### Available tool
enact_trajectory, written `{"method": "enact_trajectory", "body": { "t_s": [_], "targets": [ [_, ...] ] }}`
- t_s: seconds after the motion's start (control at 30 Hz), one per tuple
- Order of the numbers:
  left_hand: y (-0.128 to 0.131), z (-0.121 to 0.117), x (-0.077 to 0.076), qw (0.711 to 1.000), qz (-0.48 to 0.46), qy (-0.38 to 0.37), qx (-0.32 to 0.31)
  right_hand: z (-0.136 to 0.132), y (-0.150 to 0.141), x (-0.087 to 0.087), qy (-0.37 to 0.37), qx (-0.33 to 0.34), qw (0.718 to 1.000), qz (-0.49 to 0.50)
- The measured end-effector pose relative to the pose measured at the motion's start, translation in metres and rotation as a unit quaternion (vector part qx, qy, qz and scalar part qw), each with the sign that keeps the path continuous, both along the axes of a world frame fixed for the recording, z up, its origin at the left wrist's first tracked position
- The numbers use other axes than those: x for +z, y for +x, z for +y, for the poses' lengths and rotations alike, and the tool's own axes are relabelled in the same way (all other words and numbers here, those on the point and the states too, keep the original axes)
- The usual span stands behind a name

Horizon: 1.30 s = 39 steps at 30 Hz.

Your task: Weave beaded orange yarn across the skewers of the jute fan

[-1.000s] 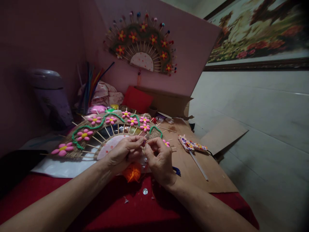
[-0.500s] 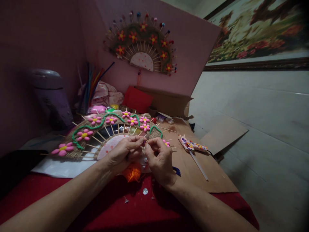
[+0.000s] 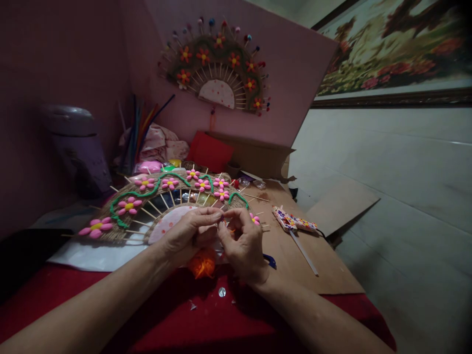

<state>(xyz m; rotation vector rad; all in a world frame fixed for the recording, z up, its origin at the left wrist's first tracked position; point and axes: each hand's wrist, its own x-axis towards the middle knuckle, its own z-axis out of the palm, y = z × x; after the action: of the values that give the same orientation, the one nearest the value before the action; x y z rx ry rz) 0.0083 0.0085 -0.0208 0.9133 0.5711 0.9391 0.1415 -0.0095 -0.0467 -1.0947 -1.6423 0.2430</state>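
Observation:
My left hand [image 3: 199, 226] and my right hand [image 3: 241, 241] meet fingertip to fingertip over the front of the table. The left thumb and forefinger pinch a small dark red piece, bead-like, now mostly covered by the fingers. A bit of orange yarn [image 3: 230, 229] shows within the curled right fingers. Just below the hands lies a bundle of orange yarn [image 3: 202, 263]. Behind them rests a half-round fan [image 3: 123, 236] of sticks and wound twine, decorated with pink flowers [image 3: 129, 205] and a green fuzzy stem [image 3: 116, 204].
On the right, a patterned glue gun [image 3: 295, 221] with a white glue stick [image 3: 304, 253] lies on cardboard [image 3: 332, 268]. A blue-handled tool [image 3: 270, 260] is partly behind my right hand. A purple flask [image 3: 79, 152] stands left. A similar fan [image 3: 217, 69] hangs behind.
My right fingertips have closed in against the left ones, covering the small dark red piece. Orange yarn now shows inside the right hand. The other things stay put.

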Motion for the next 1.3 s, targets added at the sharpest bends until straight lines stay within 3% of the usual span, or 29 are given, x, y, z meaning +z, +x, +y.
{"method": "enact_trajectory", "body": {
  "t_s": [0.4, 0.67, 0.83, 1.0, 1.3],
  "targets": [
    [0.001, 0.001, -0.002, 0.999, 0.000, 0.017, 0.031, 0.005, 0.000, -0.005, -0.004, -0.010, 1.000, 0.025],
    [0.005, 0.001, -0.006, 0.982, 0.082, 0.106, 0.136, 0.006, 0.000, -0.003, 0.000, -0.014, 1.000, 0.023],
    [0.009, 0.000, -0.005, 0.954, 0.146, 0.170, 0.198, 0.007, 0.001, -0.006, -0.002, -0.006, 1.000, 0.005],
    [0.010, -0.002, -0.005, 0.946, 0.130, 0.165, 0.246, 0.006, 0.002, -0.007, -0.009, 0.026, 1.000, 0.013],
    [0.010, -0.005, -0.003, 0.945, 0.117, 0.187, 0.242, 0.004, 0.000, -0.002, -0.054, 0.080, 0.993, 0.061]
  ]
}}
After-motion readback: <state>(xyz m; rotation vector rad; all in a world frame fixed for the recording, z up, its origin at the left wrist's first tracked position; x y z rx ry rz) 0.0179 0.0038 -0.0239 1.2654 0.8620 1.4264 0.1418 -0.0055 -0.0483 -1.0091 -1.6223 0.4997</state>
